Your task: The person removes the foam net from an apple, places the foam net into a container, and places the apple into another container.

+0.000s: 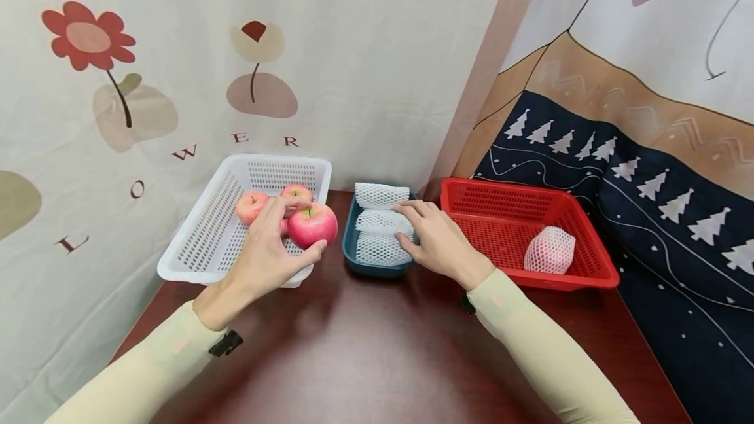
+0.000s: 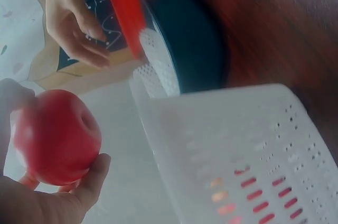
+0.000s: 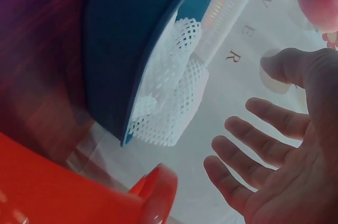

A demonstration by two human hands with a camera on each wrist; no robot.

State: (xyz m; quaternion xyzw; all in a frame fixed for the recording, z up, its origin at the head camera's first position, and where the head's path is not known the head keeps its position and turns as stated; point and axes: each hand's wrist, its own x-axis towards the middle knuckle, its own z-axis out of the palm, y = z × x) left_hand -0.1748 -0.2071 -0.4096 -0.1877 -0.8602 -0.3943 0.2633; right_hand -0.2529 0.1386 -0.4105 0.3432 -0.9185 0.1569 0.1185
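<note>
A red apple (image 1: 313, 226) is held up by my left hand (image 1: 268, 247), thumb on one side and fingers on the other, close to the white basket's front right corner. In the left wrist view that apple (image 2: 57, 137) shows whole in the grip. My right hand (image 1: 438, 237) hovers over the blue bin (image 1: 377, 271), its fingers spread and holding nothing. White foam net sleeves (image 1: 383, 248) lie in the bin; the right wrist view shows the sleeves (image 3: 174, 97) poking above its rim, apart from the fingers.
At left the white basket (image 1: 194, 277) holds several apples (image 1: 250, 207). A red basket (image 1: 589, 283) on the right contains one apple in a foam net (image 1: 550, 250). All stand on a dark reddish table (image 1: 377, 345) against a printed curtain (image 1: 377, 70).
</note>
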